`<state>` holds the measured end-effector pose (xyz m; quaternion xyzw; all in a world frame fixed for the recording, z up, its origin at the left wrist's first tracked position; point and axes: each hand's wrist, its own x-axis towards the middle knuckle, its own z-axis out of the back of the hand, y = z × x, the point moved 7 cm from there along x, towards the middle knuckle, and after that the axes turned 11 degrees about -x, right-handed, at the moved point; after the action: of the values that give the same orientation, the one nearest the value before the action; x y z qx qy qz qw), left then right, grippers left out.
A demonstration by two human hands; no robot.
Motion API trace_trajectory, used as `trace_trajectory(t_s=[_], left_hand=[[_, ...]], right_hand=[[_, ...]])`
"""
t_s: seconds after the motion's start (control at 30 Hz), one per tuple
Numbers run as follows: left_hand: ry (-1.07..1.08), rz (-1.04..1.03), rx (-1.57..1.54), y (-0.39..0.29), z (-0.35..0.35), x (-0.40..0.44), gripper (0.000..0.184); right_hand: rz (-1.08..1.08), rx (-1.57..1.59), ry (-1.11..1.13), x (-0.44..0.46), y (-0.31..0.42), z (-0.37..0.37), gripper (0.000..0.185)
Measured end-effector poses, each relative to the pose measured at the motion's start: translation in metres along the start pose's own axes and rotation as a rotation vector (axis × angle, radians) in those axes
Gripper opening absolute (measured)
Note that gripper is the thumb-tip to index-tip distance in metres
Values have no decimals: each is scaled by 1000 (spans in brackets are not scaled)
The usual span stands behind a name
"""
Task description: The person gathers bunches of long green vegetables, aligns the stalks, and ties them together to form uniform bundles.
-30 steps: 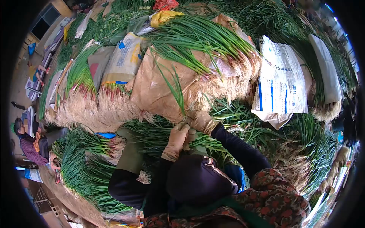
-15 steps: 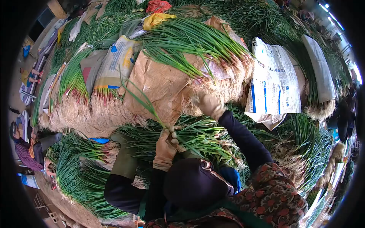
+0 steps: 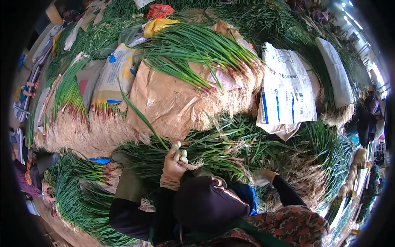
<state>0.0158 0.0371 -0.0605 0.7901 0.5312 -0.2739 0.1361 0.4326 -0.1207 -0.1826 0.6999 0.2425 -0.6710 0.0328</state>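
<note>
My left hand (image 3: pixel 174 165), in a pale glove with whitish fingertips, is closed around a green onion (image 3: pixel 149 125). The long leaves stick out up and to the left, while its stringy roots show on the right side of the fist. Over the loose green onions (image 3: pixel 222 150) at the right, my right hand (image 3: pixel 265 177) is smeared by motion, and its fingers cannot be made out. Beyond both hands, a bunch of green onions (image 3: pixel 201 51) lies on brown paper (image 3: pixel 164 99), roots toward me.
White printed sacks (image 3: pixel 288 88) and a yellow-and-grey sack (image 3: pixel 113 78) cover more bunches. A yellow bag (image 3: pixel 158 26) and a red bag (image 3: pixel 165 10) lie at the back. Another person (image 3: pixel 28 177) is at the far left. My boot (image 3: pixel 129 181) stands among the onions.
My right hand has moved from beside the bunch's roots down and right to the loose pile. My left hand still holds the green onion, now turned with its roots showing. The whole view has shifted slightly.
</note>
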Motion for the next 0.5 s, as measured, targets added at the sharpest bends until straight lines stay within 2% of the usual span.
trace_trajectory(t_s=[0.03, 0.1, 0.13, 0.17, 0.2, 0.23, 0.27, 0.3, 0.33, 0.37, 0.4, 0.43, 0.5], left_hand=[[0, -36, 49, 3, -4, 3, 14], [26, -107, 196, 4, -14, 4, 21], [5, -128, 249, 3, -22, 4, 23], [-14, -152, 298, 4, -33, 2, 25], [-33, -180, 343, 3, -40, 1, 27], [11, -171, 324, 6, -44, 3, 27], [6, -168, 291, 8, -47, 3, 27], [1, -165, 262, 9, -51, 3, 27], [-6, -160, 235, 9, -54, 2, 28], [-31, -166, 243, 5, -50, 0, 29], [-31, -169, 198, 3, -47, 0, 29], [-30, -173, 150, 2, -43, -1, 30], [-3, -168, 108, -3, -44, 0, 31]], right_hand=[[40, 928, -193, -9, 7, -3, 32], [-449, 1516, -68, -68, -55, -45, 26], [-572, 1624, -77, -84, -118, -56, 23], [-745, 1840, -440, -91, -178, -54, 22], [-827, 1969, -860, -102, -236, -51, 22], [-924, 1987, -1126, -112, -292, -39, 23], [-1042, 1916, -1170, -127, -336, -24, 23], [-1122, 1717, -1348, -132, -376, -5, 23], [-1180, 1586, -1355, -115, -408, 6, 25], [-1143, 1505, -1028, -89, -434, 16, 27], [-1288, 1277, -1034, -60, -449, 23, 26], [-1294, 1528, -1321, -31, -459, 17, 24], [-1370, 1458, -1415, -28, -469, 21, 21]])
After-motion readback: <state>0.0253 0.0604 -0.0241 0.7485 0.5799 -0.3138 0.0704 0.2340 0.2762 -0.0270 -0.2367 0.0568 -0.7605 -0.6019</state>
